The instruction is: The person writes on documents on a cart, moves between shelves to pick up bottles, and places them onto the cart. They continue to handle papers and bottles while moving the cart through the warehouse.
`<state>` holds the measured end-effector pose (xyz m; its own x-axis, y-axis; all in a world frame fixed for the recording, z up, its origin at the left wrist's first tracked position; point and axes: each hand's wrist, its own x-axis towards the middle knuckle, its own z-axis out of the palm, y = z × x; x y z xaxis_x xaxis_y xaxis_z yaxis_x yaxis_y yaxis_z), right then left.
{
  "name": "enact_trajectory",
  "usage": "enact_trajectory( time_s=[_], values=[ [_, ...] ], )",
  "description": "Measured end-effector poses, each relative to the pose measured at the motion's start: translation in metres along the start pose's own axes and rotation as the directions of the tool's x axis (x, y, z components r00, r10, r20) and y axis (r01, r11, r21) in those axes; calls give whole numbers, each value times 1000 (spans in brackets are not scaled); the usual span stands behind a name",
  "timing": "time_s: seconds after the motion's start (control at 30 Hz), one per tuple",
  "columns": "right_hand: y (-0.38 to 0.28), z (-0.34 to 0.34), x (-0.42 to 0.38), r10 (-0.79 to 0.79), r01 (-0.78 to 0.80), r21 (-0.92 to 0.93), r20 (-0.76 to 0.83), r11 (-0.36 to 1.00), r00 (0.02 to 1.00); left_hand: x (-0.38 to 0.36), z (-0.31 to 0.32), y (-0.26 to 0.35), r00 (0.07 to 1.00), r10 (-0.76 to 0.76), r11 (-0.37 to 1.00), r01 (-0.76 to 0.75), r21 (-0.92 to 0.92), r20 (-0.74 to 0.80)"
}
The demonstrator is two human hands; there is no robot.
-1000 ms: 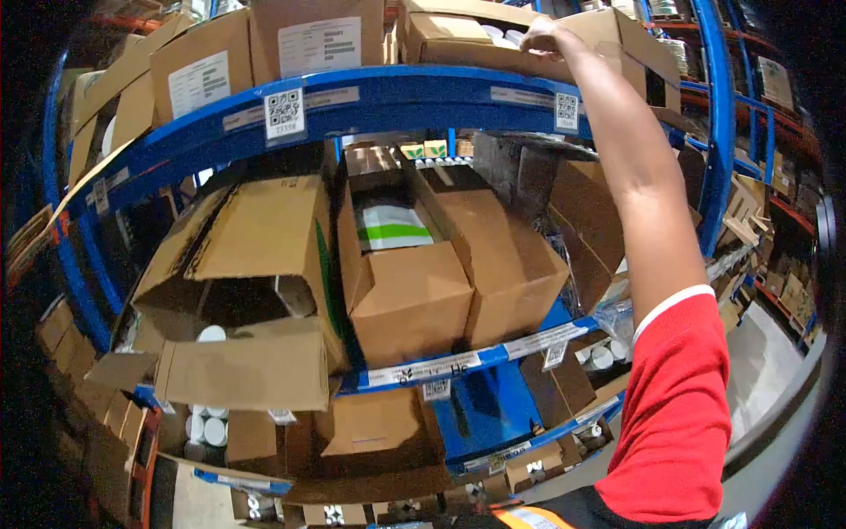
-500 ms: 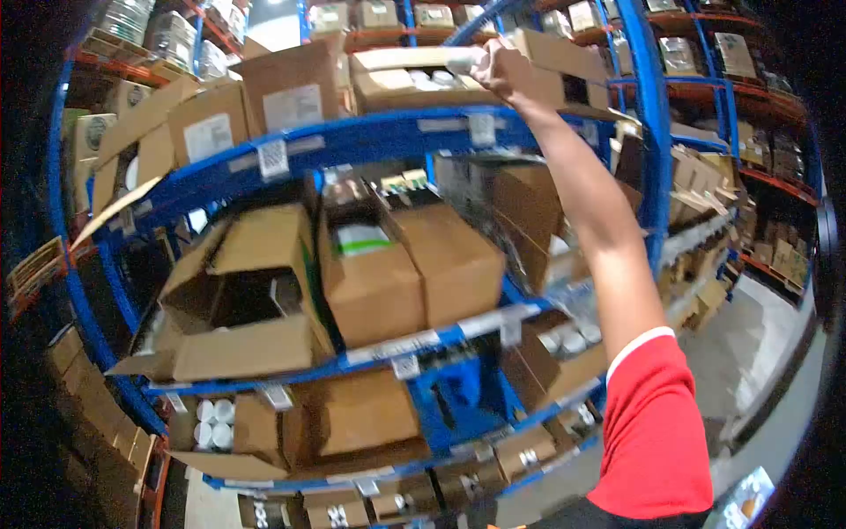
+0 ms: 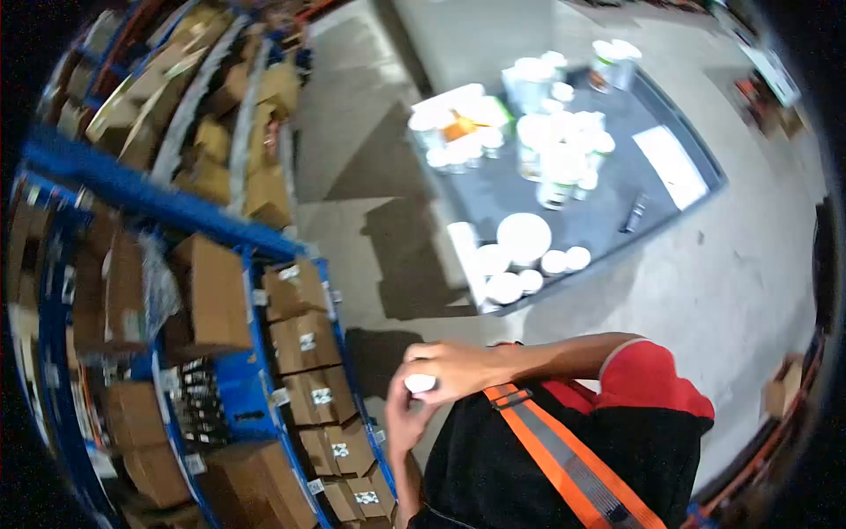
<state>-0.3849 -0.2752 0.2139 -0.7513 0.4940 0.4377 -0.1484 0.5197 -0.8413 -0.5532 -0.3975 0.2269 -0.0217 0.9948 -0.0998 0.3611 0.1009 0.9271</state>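
My right hand [image 3: 449, 370] is closed around a small white container [image 3: 420, 383], of which only the white top shows. Just below and to the left, my left hand [image 3: 405, 416] reaches up to the same container, its fingers bent at it; how firmly it grips is hidden. Both hands are in front of my body, between the shelving and a grey cart tray [image 3: 493, 189]. On the tray stand several white-lidded bottles [image 3: 560, 150], with a cluster of round white lids [image 3: 523, 238] at the near corner.
Blue shelving [image 3: 167, 198] with cardboard boxes [image 3: 304, 344] runs along the left. A white paper [image 3: 670, 166] and a dark pen-like object [image 3: 634, 213] lie on the tray. Another cardboard box [image 3: 782, 386] sits at the far right.
The view has swung from the shelves to the cart and floor. My right arm, earlier stretched up to an upper-shelf box, is now lowered before my body. My left hand has come into view.
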Motion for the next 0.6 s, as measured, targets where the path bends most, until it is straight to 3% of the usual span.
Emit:
enact_trajectory(
  time_s=[0.03,0.07,0.13,0.2,0.23,0.27,0.3,0.33,0.37,0.4,0.47,0.5,0.53,0.57,0.6],
  values=[
    [-1,-35,-42,40,-43,-67,-50,997,998,18,48,7,994,21,999,-17,-36,104],
    [-8,-73,-78,119,-133,-152,-98,979,988,33,99,11,995,20,994,-9,-112,101],
    [-28,-147,-145,231,-260,-175,-166,950,959,56,181,42,980,93,995,-86,-45,179],
    [-38,-211,-186,318,-333,-379,-104,864,942,96,246,70,959,183,983,-178,-43,215],
    [-35,-236,-203,340,-350,-361,-92,864,936,103,270,81,949,207,978,-204,-38,240],
    [-25,-267,-218,361,-352,-343,-40,871,932,114,301,81,953,180,984,-177,-36,244],
    [-13,-301,-231,359,-342,-371,-27,863,933,123,340,76,981,165,978,-150,-145,98],
    [-9,-325,-241,366,-341,-381,-8,859,931,119,368,80,993,106,961,-113,-251,-43],
    [1,-356,-253,473,-422,-410,24,808,881,116,387,86,995,67,979,-79,-187,-72],
    [15,-397,-263,567,-487,-452,51,747,822,106,411,84,982,-57,957,2,-292,-181],
    [60,-471,-295,572,-457,-651,-43,606,819,75,448,81,882,-354,845,158,-511,-312],
    [75,-518,-306,600,-507,-658,-105,556,793,57,465,66,840,-417,853,229,-469,-349],
    [106,-565,-326,534,-475,-720,-171,506,828,36,483,46,790,-476,852,304,-427,-387],
    [124,-615,-340,524,-554,-626,-259,549,811,12,499,32,727,-535,837,387,-387,-431],
    [147,-666,-348,517,-540,-707,-282,458,808,-6,513,20,683,-584,808,436,-397,-439]
  ],
)
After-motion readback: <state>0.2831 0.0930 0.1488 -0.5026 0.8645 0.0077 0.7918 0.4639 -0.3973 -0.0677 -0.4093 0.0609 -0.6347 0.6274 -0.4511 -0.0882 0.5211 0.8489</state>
